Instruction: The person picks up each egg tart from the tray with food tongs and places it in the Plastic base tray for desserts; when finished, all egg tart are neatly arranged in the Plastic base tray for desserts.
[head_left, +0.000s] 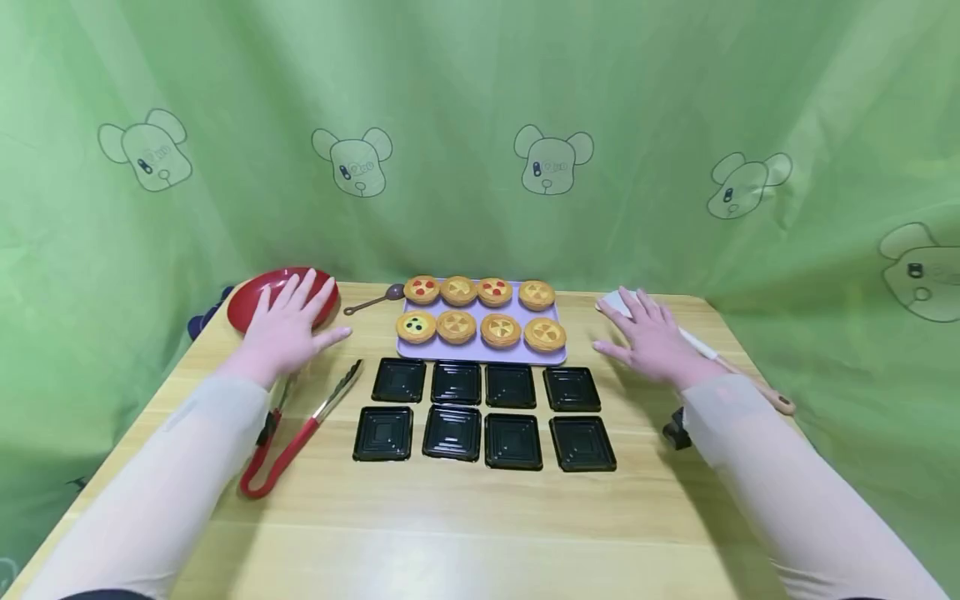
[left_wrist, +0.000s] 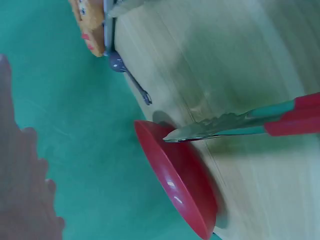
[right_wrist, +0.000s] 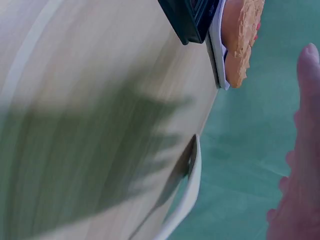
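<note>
Green curtain (head_left: pixel 465 67) backs the tray (head_left: pixel 450 354): leftward, bowl (left_wrist: pixel 177 175) beyond left grip (head_left: pixel 285 332); rightward, spatula (head_left: pixel 701 345) slants past right grip (head_left: pixel 649 337) (both spread).

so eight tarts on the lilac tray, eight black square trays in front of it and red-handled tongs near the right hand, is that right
Not quite: the head view shows the red-handled tongs near the left hand, not the right hand. The rest holds: eight tarts on the lilac tray, eight black square trays in front of it.
</note>
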